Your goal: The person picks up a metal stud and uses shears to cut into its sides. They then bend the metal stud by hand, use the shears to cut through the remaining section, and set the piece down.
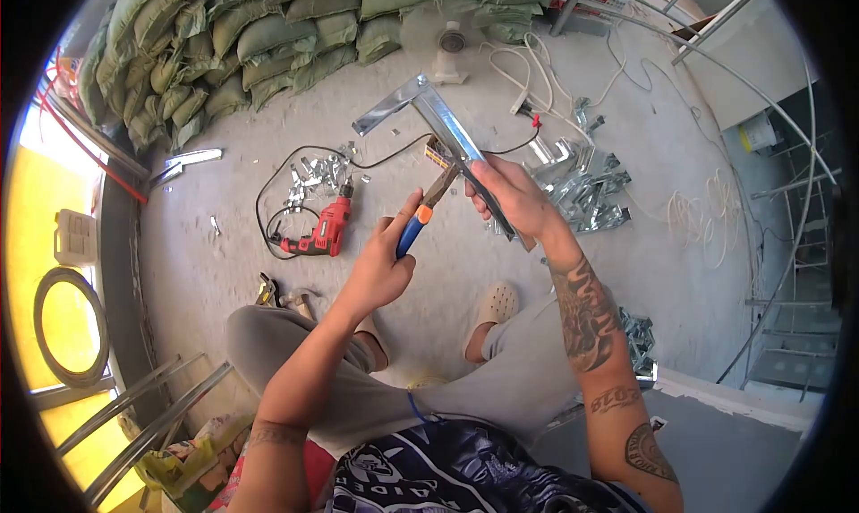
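My left hand (382, 267) is closed around a hand tool (413, 229) with a blue-and-orange handle and a rusty brown metal head. Its exact kind is not clear; the head reaches the edge of a bent metal channel (447, 123). This shiny channel makes an L, with a short arm pointing left. Around the channel's lower end, my right hand (514, 195) is closed, thumb on top. A small yellow item (437, 151) shows partly behind the channel. Left of my left hand, a red corded drill (324, 231) lies on the floor.
Cut metal pieces (586, 195) are heaped at the right, with more scraps (318, 173) beyond the drill. Green sacks (268, 38) are stacked at the back. A black cord (259, 195) and white cables (537, 65) cross the floor. A hammer (300, 298) lies near my knee.
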The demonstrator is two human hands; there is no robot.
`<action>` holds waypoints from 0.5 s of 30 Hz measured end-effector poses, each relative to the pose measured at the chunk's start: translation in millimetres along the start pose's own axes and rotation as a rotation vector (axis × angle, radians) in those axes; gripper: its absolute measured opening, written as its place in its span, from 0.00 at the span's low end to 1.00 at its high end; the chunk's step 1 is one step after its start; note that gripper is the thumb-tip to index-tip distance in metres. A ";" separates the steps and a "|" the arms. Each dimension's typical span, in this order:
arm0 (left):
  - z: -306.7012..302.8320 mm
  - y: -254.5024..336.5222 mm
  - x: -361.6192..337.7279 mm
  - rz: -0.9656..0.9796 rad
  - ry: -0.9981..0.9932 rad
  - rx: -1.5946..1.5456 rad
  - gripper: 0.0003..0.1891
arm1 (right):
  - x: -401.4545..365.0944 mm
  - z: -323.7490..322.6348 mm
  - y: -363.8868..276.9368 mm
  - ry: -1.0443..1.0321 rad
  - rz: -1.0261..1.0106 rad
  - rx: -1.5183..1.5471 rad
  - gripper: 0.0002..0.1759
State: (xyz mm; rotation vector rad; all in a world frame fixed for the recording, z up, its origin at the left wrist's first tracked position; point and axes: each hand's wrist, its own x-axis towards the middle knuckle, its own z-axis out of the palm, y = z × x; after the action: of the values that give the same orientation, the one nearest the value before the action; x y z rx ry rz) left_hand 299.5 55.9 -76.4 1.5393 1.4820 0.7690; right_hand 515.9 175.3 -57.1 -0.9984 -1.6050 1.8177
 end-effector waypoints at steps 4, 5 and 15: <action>0.3 0.8 -1.7 -0.029 -0.010 0.046 0.47 | -0.4 3.7 -0.4 0.029 -0.026 -0.113 0.25; 1.7 0.6 -1.6 -0.030 -0.014 0.045 0.47 | -0.5 3.7 0.3 0.035 -0.004 -0.131 0.26; 6.2 1.0 -1.3 0.005 0.078 0.068 0.46 | -0.3 5.9 0.0 0.062 0.005 -0.173 0.28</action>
State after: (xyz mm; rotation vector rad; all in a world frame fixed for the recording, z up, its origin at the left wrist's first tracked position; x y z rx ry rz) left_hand 305.2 53.7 -78.2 1.5800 1.5763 0.7975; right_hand 511.4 171.5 -56.9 -1.1244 -1.7457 1.6564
